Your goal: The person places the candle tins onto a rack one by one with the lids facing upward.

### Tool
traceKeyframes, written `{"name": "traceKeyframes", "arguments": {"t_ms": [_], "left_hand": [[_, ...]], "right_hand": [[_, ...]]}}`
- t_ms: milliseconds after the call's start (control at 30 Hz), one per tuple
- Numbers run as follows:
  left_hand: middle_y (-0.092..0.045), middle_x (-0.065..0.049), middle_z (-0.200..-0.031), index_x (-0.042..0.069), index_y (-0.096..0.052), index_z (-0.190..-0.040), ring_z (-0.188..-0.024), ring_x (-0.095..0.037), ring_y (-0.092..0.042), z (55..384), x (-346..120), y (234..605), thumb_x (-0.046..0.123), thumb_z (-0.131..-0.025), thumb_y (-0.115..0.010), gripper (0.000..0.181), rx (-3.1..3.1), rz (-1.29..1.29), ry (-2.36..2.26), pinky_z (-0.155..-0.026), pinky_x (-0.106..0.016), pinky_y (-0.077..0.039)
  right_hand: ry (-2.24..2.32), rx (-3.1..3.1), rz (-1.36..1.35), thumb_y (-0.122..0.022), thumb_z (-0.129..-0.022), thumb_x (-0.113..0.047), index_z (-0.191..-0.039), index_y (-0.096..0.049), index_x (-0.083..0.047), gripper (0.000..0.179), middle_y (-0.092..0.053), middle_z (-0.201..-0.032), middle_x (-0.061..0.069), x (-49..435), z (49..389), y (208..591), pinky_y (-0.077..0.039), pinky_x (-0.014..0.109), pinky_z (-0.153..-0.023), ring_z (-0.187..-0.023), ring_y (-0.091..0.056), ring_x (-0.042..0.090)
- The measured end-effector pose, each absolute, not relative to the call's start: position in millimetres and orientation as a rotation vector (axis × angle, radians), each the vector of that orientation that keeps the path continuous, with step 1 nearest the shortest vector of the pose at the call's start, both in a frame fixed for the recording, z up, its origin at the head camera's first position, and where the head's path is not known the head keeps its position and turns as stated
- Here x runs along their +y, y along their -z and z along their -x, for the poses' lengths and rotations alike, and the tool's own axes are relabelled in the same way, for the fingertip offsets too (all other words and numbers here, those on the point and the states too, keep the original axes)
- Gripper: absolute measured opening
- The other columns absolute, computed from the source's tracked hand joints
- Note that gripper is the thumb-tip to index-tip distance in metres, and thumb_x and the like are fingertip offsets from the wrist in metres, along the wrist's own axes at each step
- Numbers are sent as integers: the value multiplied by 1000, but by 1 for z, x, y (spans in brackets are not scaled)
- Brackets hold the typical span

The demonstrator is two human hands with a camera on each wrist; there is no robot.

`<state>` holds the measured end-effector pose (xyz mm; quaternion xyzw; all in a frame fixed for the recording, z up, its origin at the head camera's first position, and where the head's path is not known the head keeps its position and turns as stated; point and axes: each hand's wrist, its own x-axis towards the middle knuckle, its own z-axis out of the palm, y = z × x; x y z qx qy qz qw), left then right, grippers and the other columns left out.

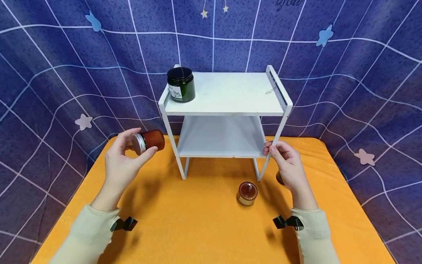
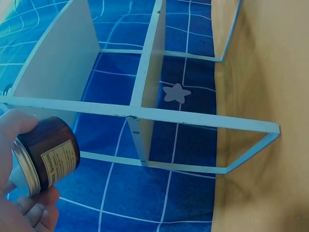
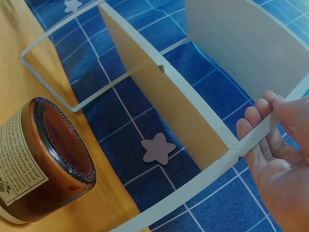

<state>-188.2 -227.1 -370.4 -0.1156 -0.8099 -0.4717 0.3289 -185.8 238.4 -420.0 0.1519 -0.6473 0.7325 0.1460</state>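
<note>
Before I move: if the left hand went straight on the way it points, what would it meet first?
Probably the white rack's left front leg, with the amber jar in the left hand touching first; exact depth is unclear.

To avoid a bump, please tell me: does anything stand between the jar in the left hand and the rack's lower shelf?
Yes: in the head view, the left front leg stands between the amber jar in the left hand and the lower shelf. Right of it, the shelf's front looks open up to the right hand.

Backdrop curtain (image 1: 230, 55): "You"; table jar's label (image 3: 20, 159): "this product".
</note>
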Motion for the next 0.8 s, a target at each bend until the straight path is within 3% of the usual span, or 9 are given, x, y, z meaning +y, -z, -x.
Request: {"name": "traceKeyframes", "arguments": {"t_ms": [467,800], "left_hand": [[-71,2,-93,5,-73,-132,-82,-8,-63,193,-223,352,-1,-78,-97,60,-2074,305,1283,-75,-18,-50],[-60,-6,-87,3,-72,-133,-79,-11,-55,197,-222,335,-3,-77,-94,60,-2048,348,1250,-72,-19,-46]], "right_hand": [[-2108,-1865,-437,-56,-113,-4,-120,-58,24,29,-75,-111,12,239,185,420,-59,26,-100,-98,-72,13],[-2100,-1868,-443,-56,-113,-4,-121,-59,25,30,-76,-108,9,238,186,420,-59,26,-99,-97,-72,13]]}}
